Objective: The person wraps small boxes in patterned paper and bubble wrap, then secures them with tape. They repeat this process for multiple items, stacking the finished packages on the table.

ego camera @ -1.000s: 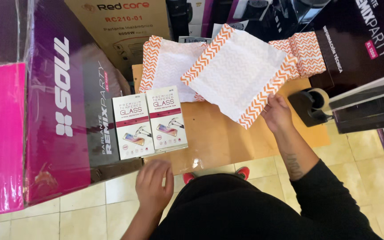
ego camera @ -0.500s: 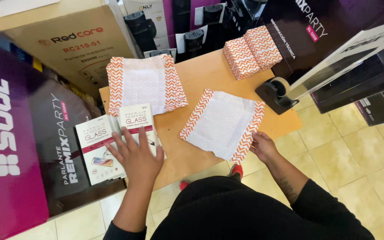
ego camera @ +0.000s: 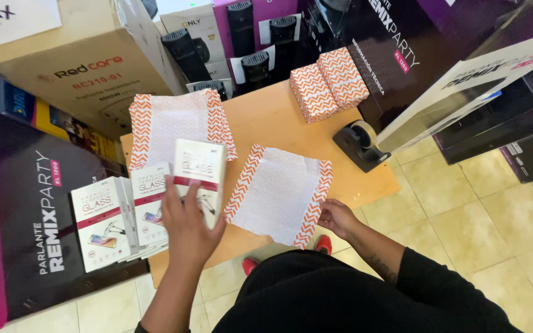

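At the far left, flat white-and-red boxes lie fanned in a stack at the worktop edge, close to the left hand, so each is an easy pick. That hand is closed around one box, thumb and fingers on its lower half, lifting it upright above the stack. Behind it a sheet of white paper with orange zigzag borders lies flat. A second sheet is spread in front of the person, and the right hand pinches its near corner, fingers curled, holding it square. Two parcels wrapped in the same paper sit at the back; their contents are hidden. A black tape dispenser stands at the right edge.
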